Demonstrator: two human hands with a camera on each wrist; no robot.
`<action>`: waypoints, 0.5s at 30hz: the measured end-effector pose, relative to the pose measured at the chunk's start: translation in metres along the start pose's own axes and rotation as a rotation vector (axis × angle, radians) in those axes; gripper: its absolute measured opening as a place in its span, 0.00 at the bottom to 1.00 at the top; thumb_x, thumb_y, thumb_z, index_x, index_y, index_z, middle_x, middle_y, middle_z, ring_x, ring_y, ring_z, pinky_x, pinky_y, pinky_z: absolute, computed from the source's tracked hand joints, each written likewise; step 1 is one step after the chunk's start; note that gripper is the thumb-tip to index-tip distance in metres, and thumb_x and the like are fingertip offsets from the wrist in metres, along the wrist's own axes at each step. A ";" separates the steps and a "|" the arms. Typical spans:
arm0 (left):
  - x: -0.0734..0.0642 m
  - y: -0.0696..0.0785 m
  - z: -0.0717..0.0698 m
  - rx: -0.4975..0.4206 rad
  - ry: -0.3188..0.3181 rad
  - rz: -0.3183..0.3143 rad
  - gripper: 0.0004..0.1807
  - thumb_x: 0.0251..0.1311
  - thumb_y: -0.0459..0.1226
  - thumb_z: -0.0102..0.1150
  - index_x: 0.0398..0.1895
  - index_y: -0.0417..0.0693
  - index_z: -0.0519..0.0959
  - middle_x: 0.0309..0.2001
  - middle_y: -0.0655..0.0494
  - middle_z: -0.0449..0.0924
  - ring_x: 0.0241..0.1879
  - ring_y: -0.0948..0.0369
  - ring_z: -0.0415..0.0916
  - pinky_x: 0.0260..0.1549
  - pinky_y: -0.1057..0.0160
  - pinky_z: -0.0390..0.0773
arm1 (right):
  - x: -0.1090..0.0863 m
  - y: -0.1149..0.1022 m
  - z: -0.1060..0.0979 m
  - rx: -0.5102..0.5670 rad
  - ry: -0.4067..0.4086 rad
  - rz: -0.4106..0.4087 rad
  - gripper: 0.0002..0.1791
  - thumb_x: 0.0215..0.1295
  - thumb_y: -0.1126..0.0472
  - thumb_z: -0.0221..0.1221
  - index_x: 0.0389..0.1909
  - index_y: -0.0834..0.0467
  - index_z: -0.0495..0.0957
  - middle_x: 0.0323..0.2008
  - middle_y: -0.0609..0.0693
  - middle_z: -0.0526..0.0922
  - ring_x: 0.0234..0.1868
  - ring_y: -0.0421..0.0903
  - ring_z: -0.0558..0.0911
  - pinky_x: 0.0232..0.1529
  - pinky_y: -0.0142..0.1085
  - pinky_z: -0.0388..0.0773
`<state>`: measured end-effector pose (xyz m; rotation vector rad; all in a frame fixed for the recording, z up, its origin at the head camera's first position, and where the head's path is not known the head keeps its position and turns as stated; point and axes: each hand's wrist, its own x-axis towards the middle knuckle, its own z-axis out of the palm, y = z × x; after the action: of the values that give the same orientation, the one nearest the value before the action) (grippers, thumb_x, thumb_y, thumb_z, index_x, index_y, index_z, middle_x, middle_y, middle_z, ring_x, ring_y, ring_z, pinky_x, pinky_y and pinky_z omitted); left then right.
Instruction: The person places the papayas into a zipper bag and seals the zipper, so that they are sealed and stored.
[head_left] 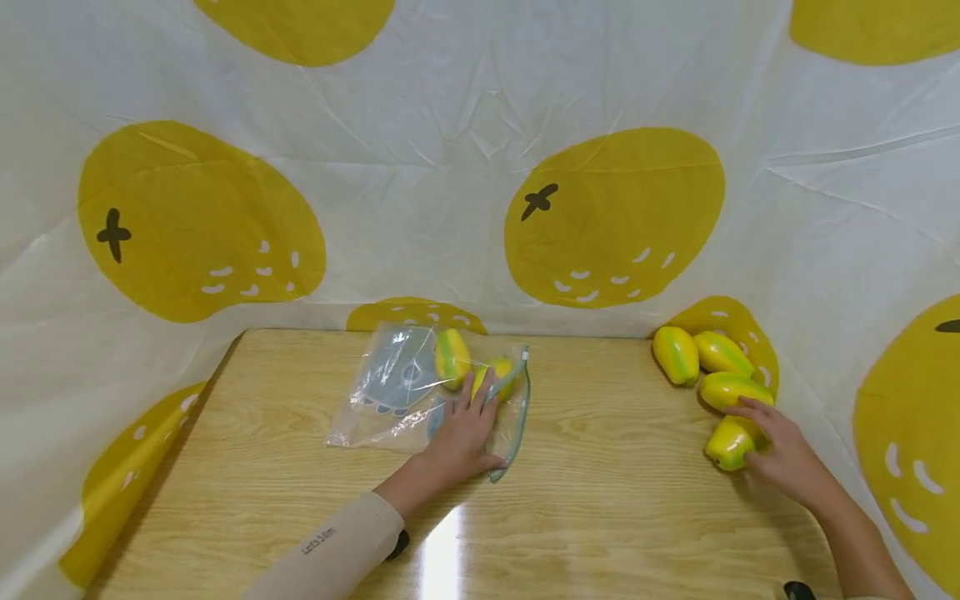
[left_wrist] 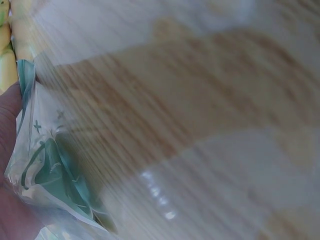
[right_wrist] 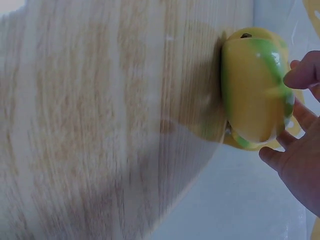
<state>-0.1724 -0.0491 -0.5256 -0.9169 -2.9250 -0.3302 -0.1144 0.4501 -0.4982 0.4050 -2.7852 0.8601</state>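
Observation:
A clear zip bag with a blue-grey printed shape lies flat on the table, its green zip strip on the right side. Inside show two yellow-green papayas. My left hand rests spread over the bag, fingers extended across the second papaya, thumb by the strip. In the left wrist view, the thumb lies along the bag's edge. On the right, my right hand reaches around the nearest loose papaya, fingertips at its side, fingers spread apart. Its fingers show beside the fruit in the right wrist view.
Behind the nearest papaya, three more papayas lie clustered at the table's back right corner. A white cloth with large yellow fruit prints hangs along the back and sides of the wooden table.

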 end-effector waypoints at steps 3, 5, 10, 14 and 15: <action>-0.001 0.001 -0.001 -0.014 -0.006 0.000 0.63 0.46 0.64 0.76 0.78 0.39 0.60 0.85 0.44 0.29 0.81 0.33 0.38 0.62 0.28 0.70 | -0.001 0.002 0.003 -0.051 0.024 -0.055 0.38 0.36 0.81 0.60 0.58 0.68 0.76 0.63 0.78 0.69 0.60 0.80 0.67 0.72 0.57 0.57; -0.001 0.001 -0.001 -0.018 -0.006 0.000 0.63 0.46 0.64 0.76 0.78 0.39 0.60 0.85 0.44 0.29 0.81 0.34 0.38 0.62 0.28 0.70 | -0.002 0.002 0.004 -0.083 0.038 -0.077 0.38 0.34 0.81 0.62 0.57 0.66 0.77 0.62 0.77 0.71 0.58 0.79 0.69 0.64 0.63 0.62; 0.000 0.000 0.001 -0.011 -0.004 -0.003 0.62 0.46 0.64 0.77 0.78 0.38 0.61 0.85 0.44 0.29 0.81 0.34 0.38 0.62 0.28 0.70 | -0.003 0.001 0.006 -0.123 0.058 -0.107 0.39 0.32 0.81 0.69 0.55 0.63 0.78 0.59 0.73 0.74 0.58 0.71 0.71 0.54 0.66 0.61; 0.000 -0.001 0.002 -0.002 -0.001 0.002 0.62 0.46 0.64 0.76 0.77 0.38 0.61 0.85 0.44 0.28 0.81 0.34 0.37 0.62 0.28 0.70 | -0.003 0.001 0.007 -0.132 0.059 -0.104 0.37 0.37 0.76 0.75 0.56 0.63 0.78 0.58 0.70 0.75 0.69 0.39 0.66 0.52 0.65 0.56; 0.000 -0.001 0.002 -0.001 -0.002 0.003 0.62 0.47 0.64 0.76 0.78 0.38 0.61 0.85 0.44 0.28 0.81 0.34 0.38 0.62 0.28 0.69 | -0.003 0.000 0.008 -0.138 0.058 -0.099 0.37 0.38 0.75 0.77 0.56 0.62 0.78 0.57 0.69 0.76 0.67 0.31 0.63 0.51 0.63 0.56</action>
<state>-0.1729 -0.0496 -0.5273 -0.9216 -2.9254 -0.3312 -0.1126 0.4463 -0.5052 0.4817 -2.7246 0.6426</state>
